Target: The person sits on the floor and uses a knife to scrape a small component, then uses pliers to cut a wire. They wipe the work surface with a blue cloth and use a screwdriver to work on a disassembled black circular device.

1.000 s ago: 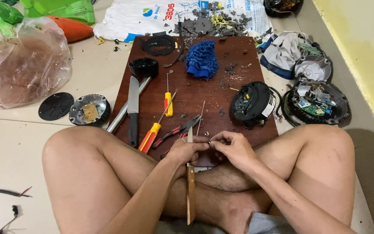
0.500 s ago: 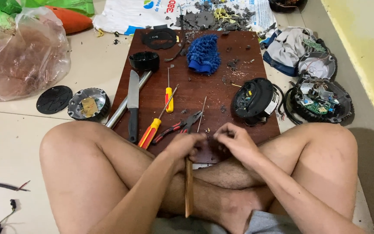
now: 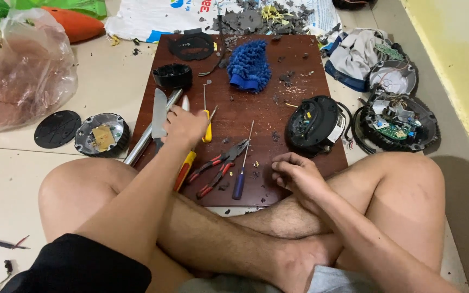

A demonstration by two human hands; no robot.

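Hands: left over flat steel knife, right curled on wood board.

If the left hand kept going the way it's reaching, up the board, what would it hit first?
Probably the small black round housing at the board's far left. The left hand points away from the body over the knife blade and metal tube; depth is unclear.

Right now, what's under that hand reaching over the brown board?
Under the left hand lie a big knife, a metal tube and a yellow screwdriver on the board. The hand covers the knife's handle end, so I cannot tell what it grips.
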